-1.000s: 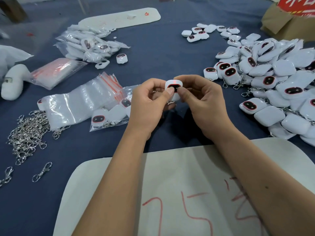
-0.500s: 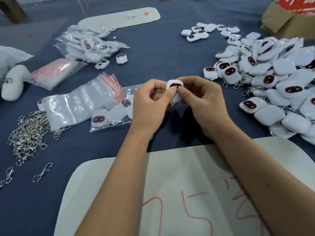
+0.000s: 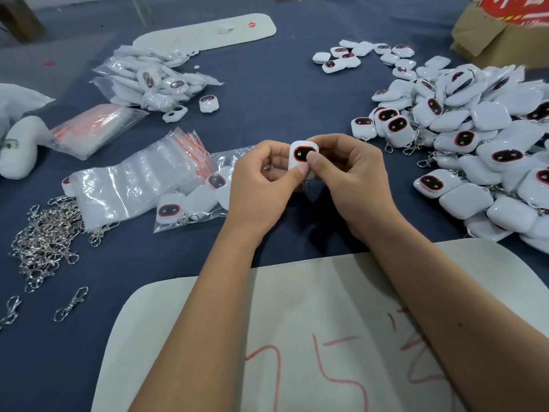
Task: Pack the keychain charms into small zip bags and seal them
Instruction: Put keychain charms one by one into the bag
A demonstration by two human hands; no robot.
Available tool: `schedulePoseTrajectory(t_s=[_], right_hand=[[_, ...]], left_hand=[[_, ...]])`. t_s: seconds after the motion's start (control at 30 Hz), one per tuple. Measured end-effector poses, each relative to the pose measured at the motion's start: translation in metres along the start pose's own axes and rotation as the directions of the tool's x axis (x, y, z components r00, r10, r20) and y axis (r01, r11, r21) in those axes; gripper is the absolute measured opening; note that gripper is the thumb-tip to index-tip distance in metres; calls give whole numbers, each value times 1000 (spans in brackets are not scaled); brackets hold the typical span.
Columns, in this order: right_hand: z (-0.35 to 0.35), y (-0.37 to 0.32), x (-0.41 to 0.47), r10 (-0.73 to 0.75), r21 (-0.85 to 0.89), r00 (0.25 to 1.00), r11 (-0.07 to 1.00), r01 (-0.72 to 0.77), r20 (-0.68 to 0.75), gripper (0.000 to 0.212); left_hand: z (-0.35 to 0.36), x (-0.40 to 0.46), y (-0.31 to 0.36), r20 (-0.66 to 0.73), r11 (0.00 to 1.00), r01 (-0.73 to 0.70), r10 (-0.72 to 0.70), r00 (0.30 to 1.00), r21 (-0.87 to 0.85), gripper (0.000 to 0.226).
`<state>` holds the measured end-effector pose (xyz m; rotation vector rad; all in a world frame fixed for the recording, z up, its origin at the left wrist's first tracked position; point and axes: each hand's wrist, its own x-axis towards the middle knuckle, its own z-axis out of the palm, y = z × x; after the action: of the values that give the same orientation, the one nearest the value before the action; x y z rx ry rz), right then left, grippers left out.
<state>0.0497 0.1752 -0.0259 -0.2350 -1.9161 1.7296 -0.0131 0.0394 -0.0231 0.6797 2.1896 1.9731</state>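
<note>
While both hands meet over the middle of the desk [image 3: 267, 93], I see one white charm [image 3: 303, 157] pinched between them, its dark red-rimmed oval facing up. My left hand [image 3: 261, 182] has its fingers curled, thumb on the charm's lower edge; my right hand [image 3: 350, 176] curls round the other side, its thumb pressed on the face. A bit of metal clasp hangs beneath the charm. To the right lies one big heap of loose charms [image 3: 475, 138], too many to count, with about a dozen strays [image 3: 365, 56] scattered above it. On the left I count two stacks of empty zip bags [image 3: 133, 185] and [image 3: 95, 129], one open bag of charms [image 3: 196, 200] just beside my left hand, one mound of packed bags [image 3: 154, 81], two loose charms [image 3: 208, 103] beside it, and one tangle of clasps [image 3: 44, 239]. Two white sheets [image 3: 297, 307] lie on the cloth.
</note>
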Motion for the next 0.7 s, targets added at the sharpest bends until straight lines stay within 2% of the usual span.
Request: schedulePoseTrajectory(t_s=[0.3,0.5,0.57,0.7], right_hand=[[0,0,-1,-17,36,1000,999,16,21,13],[1,-2,-2,-8,73,998,997,3,65,17],[1,-1,-2,-5,49,997,999,2,76,15],[4,-1,-1,4,-36,988,999,2,157,15]], left_hand=[[2,-1,3,-32,1000,14,-15,999,-21,15],[3,0,3,-72,995,-13,6,997,-97,15],[5,0,4,-129,994,-28,14,991,-105,15],[9,1,9,-362,986,-109,57,931,-123,14]])
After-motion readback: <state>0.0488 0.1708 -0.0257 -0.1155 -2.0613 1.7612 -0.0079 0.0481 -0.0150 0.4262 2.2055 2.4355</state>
